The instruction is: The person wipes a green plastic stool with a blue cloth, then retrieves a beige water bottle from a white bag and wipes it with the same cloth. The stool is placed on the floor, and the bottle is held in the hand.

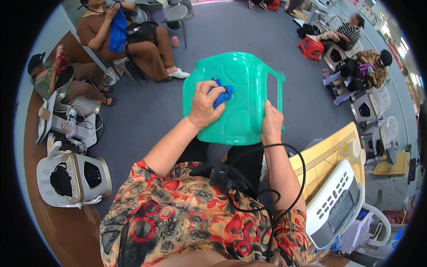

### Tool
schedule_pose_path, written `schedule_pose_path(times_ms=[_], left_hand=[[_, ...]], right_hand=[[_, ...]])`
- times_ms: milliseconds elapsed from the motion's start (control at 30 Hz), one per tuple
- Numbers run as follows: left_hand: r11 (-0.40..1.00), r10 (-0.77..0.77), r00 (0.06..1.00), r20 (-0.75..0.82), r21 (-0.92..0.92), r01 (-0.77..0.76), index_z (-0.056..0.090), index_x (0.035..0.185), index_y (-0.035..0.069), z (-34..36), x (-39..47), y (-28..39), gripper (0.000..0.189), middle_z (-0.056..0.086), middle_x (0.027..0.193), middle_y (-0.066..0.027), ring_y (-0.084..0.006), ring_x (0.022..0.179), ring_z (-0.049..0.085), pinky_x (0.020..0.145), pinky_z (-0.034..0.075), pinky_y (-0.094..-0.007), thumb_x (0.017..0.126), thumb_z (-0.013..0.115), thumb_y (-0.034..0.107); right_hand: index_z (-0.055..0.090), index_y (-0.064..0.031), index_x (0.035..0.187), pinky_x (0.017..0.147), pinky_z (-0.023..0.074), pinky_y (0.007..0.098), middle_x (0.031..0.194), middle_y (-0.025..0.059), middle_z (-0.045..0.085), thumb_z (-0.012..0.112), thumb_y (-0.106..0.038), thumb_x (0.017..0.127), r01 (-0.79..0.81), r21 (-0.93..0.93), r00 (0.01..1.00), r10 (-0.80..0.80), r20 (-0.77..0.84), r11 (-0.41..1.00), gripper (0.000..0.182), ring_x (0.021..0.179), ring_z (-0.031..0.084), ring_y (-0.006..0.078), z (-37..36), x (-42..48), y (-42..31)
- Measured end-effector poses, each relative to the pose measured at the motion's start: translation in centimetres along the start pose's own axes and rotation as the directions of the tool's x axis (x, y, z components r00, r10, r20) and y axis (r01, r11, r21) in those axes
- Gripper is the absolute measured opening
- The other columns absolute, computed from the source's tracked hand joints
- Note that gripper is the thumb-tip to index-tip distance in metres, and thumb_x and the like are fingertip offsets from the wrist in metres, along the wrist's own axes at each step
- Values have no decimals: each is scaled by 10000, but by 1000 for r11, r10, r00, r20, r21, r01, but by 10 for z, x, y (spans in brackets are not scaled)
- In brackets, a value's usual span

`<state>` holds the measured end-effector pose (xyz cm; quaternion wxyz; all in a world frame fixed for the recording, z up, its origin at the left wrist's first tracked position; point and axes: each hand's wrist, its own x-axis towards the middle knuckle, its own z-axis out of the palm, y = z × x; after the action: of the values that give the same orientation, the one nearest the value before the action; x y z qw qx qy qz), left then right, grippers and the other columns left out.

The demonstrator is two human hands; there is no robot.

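Observation:
A green plastic stool (245, 110) is held up in front of me, its embossed seat facing the camera and a leg frame showing on the right. My left hand (207, 105) presses a crumpled blue cloth (224, 95) against the middle of the seat, fingers bent around it. At the seat's right edge, my right hand (273, 121) grips the stool, its fingertips partly hidden. A black cable (302, 167) loops over my right forearm.
Right of me stand a wooden table (325, 150), paper cups (351, 148) and a device with a keypad and screen (335, 203). A white foot-basin machine (75, 180) is at left. Seated people hold cloths at upper left; others sit at upper right near a red stool (311, 48).

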<state>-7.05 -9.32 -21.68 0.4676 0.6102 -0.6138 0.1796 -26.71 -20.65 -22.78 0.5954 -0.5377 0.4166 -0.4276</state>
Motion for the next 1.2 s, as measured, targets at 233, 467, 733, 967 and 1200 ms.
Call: schedule_pose_path(times_ms=[233, 467, 733, 967, 1200], left_hand=[[994, 43, 993, 111, -104, -32, 638, 1033, 65, -12, -50, 19, 419, 543, 1044, -135, -355, 976, 519, 859, 449, -450, 620, 711, 79], [995, 74, 976, 207, -74, -60, 658, 1021, 95, -17, -57, 22, 450, 544, 1058, -114, -345, 999, 534, 885, 461, -452, 578, 740, 83], [932, -337, 935, -110, 100, 347, 640, 1030, 89, -5, -63, -57, 340, 551, 1070, -150, -348, 1010, 530, 916, 437, -440, 692, 635, 50], [996, -31, 995, 98, -76, 39, 651, 1033, 80, -8, -39, 19, 376, 551, 1069, -140, -352, 1017, 525, 914, 452, -437, 658, 649, 45], [987, -99, 995, -4, 125, 98, 638, 1054, 64, -2, -11, -32, 327, 568, 1056, -166, -381, 1020, 537, 908, 449, -456, 728, 647, 96]], right_hand=[[646, 4, 774, 565, 367, 282, 703, -29, 541, 543, -257, 1012, -49, 105, 997, 56, -60, 993, 368, 631, 440, 69, -1, 4, 3], [600, -37, 681, 526, 301, 289, 640, -66, 462, 562, -256, 995, -27, 103, 997, 34, -71, 994, 385, 581, 368, 58, 7, 1, 9], [623, -7, 713, 533, 325, 296, 644, -44, 490, 545, -259, 1005, -35, 146, 995, 48, -89, 989, 393, 577, 389, 67, 8, 0, 5], [681, 33, 862, 602, 410, 298, 732, 4, 591, 522, -269, 1019, -94, 185, 985, 118, -124, 978, 375, 637, 488, 95, 6, 0, -6], [677, 35, 878, 644, 426, 309, 783, 27, 610, 509, -265, 1021, -92, 199, 983, 121, -138, 976, 373, 691, 515, 108, 1, -2, -8]])
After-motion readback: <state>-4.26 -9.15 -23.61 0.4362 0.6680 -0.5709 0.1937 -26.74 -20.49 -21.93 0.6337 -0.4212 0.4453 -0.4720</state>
